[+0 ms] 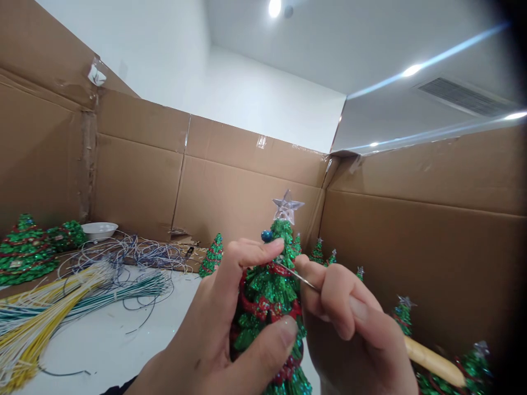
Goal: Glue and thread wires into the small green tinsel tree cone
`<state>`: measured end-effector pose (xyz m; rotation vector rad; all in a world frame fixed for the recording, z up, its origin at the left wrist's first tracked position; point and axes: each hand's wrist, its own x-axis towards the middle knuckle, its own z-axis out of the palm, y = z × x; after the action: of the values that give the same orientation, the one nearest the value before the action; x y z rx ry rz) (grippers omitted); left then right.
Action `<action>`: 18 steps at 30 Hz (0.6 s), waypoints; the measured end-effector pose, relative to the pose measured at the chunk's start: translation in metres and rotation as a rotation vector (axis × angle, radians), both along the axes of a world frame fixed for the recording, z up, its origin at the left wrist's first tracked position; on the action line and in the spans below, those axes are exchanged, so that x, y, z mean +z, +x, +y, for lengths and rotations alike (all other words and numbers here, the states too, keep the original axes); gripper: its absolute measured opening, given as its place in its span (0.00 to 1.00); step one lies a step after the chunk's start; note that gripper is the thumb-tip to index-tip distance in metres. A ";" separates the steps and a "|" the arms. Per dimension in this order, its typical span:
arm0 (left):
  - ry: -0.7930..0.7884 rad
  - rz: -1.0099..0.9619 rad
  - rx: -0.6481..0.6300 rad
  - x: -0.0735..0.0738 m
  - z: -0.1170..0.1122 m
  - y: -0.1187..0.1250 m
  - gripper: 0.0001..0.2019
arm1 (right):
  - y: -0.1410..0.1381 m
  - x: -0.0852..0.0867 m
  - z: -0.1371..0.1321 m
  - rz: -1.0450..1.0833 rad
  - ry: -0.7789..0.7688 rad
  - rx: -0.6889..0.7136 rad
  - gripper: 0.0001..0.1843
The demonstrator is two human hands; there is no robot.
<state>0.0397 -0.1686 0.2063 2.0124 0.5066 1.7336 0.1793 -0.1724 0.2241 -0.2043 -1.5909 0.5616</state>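
Note:
A green glitter Christmas tree figurine [274, 291] with red garlands stands upright in front of me. It is topped by a clear star [288, 206], and a small blue ball [267, 236] sits just below the star on the left. My left hand [230, 307] grips the tree from the left, thumb across its front and index finger near the top. Between the fingers of my right hand [349, 312] is an awl [436, 361] with a wooden handle. Its thin metal shaft points up and left to the upper red garland, where the tip is too small to make out.
Bundles of yellow, white and green wires [78, 307] lie on the white table [135, 340] at left, with tangled wires behind. A white bowl [99, 230] and more trees [28, 252] stand farther back. Several star-topped trees line the right side. Cardboard walls [247, 181] enclose the table.

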 end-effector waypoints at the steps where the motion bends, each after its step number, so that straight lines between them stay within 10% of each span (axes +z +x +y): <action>1: 0.025 -0.008 -0.007 0.000 0.001 0.000 0.21 | 0.001 0.001 0.002 -0.012 0.014 0.023 0.17; 18: 0.114 -0.054 0.105 0.001 -0.005 -0.008 0.25 | 0.033 0.011 0.010 -0.172 0.023 0.062 0.20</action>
<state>0.0318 -0.1733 0.2078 2.0430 0.5150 1.9139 0.2126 -0.1628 0.2355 -0.1905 -1.7744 0.5862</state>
